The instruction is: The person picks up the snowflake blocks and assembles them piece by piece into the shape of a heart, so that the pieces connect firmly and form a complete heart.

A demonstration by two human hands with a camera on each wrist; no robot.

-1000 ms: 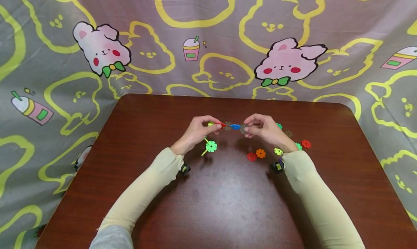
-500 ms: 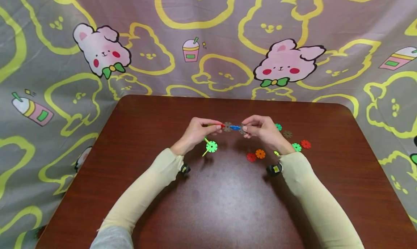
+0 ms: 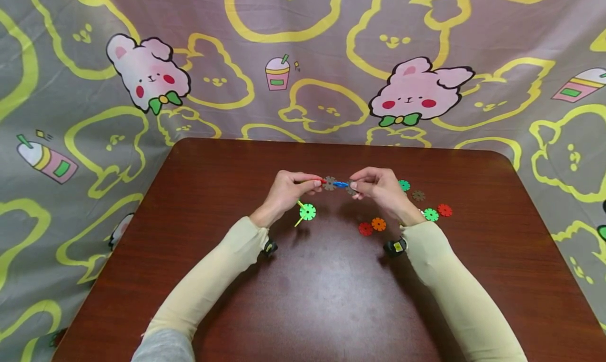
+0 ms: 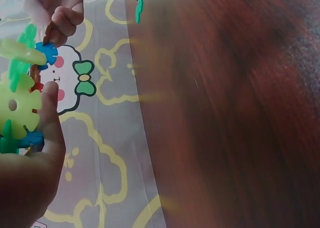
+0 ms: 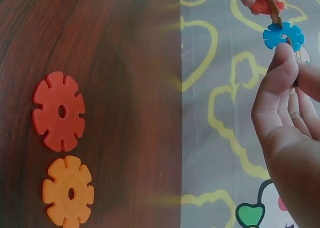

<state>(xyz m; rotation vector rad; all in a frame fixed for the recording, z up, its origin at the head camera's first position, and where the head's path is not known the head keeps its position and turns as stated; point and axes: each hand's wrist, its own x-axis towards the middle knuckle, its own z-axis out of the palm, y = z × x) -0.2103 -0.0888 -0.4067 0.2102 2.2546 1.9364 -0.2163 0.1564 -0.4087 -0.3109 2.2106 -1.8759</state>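
Note:
Both hands hold a joined chain of notched plastic snowflake discs over the table. My left hand (image 3: 285, 191) pinches its red disc (image 5: 262, 6) between thumb and fingers. Right of that sit a brown disc (image 3: 330, 183) and a blue disc (image 3: 340, 184), slotted edge to edge. My right hand (image 3: 382, 187) pinches another brown disc (image 4: 48, 32) at the blue one's right edge, mostly hidden by the fingers. From the left hand's side hangs more of the build: a green disc (image 3: 307, 212) with yellow pieces, and in the left wrist view a yellow disc (image 4: 25, 111).
On the brown table (image 3: 331, 299), a red disc (image 3: 365, 229) and an orange disc (image 3: 379, 224) lie below the right hand. Farther right are a light green disc (image 3: 431, 214), another red disc (image 3: 444, 210), a brown disc (image 3: 418, 195) and a teal disc (image 3: 404, 185). A patterned curtain (image 3: 326, 51) stands behind.
My right hand and forearm have shifted slightly left, with the fingers closer to the blue disc. A loose yellow disc by the right wrist is now almost covered. The left hand barely moves.

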